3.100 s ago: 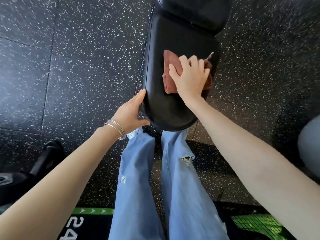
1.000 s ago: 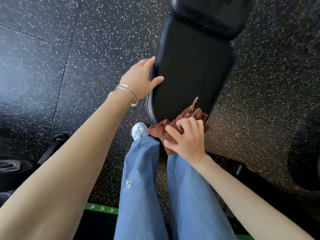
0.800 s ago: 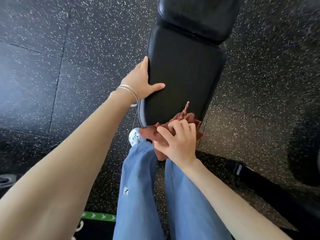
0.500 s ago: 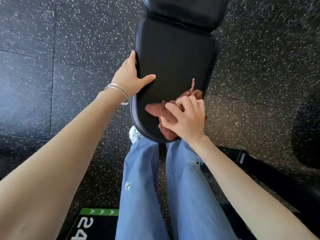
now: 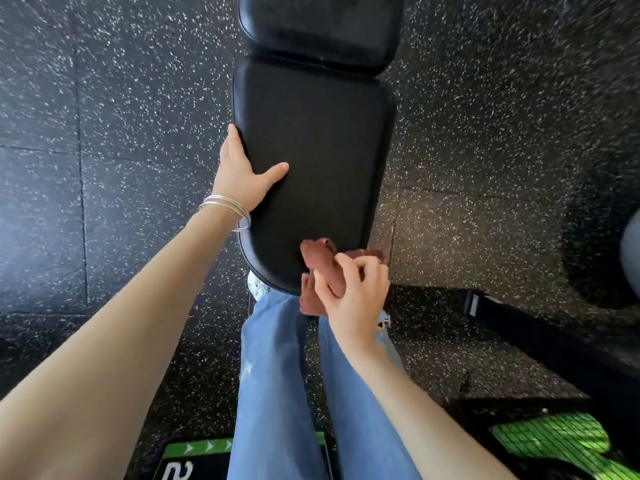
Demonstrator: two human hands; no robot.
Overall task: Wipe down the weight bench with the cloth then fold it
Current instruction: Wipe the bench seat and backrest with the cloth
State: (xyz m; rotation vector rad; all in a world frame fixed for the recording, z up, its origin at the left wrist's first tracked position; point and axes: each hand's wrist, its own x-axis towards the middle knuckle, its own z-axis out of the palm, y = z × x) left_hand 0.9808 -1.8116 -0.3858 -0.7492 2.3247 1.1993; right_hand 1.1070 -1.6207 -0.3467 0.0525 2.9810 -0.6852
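Above speckled black rubber flooring (image 5: 121, 98), the right hand (image 5: 356, 296) is clutching a limp, seemingly light rust-brown cloth (image 5: 322, 261) at the black padded weight bench's (image 5: 311, 150) near edge, the left hand (image 5: 242, 171) bracing flat on its left edge; corners would suit folding.

Your right hand (image 5: 356, 296) hides much of cloth (image 5: 320, 261); bench (image 5: 311, 150) far pad cut by top edge; shoe (image 5: 258, 289) mostly under bench.

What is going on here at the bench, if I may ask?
A person is wiping a black weight bench. The right hand grips a bunched reddish-brown cloth at the near end of the seat pad, part of it hanging over the edge. The left hand rests on the pad's left edge, thumb on top.
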